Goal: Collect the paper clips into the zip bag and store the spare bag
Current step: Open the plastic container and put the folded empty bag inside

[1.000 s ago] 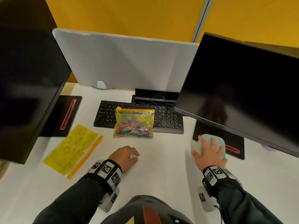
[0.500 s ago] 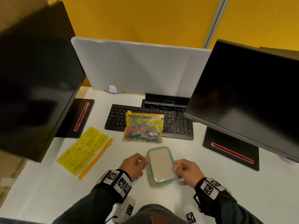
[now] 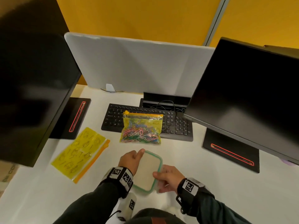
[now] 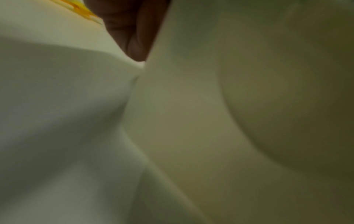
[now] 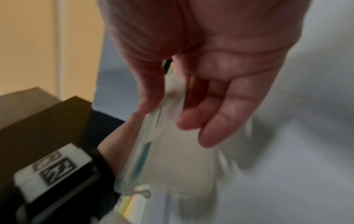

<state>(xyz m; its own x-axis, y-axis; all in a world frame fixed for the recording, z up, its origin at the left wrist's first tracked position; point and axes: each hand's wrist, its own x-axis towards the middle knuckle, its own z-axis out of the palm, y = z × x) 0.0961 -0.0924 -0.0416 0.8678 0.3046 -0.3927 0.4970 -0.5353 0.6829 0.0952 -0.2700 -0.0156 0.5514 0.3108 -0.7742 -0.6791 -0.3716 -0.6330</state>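
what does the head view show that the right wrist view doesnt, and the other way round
Only the head view: the filled zip bag against the keyboard, the spare bag flat on the desk, and the left hand at the container's far left corner.

Only the right wrist view: the thumb on the lid's rim, with the fingers curled under it.

Both: the right hand holding the green-rimmed container.

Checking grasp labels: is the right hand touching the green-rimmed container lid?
Touching. The right wrist view shows the right hand pinching the green-rimmed container lid between thumb and fingers.
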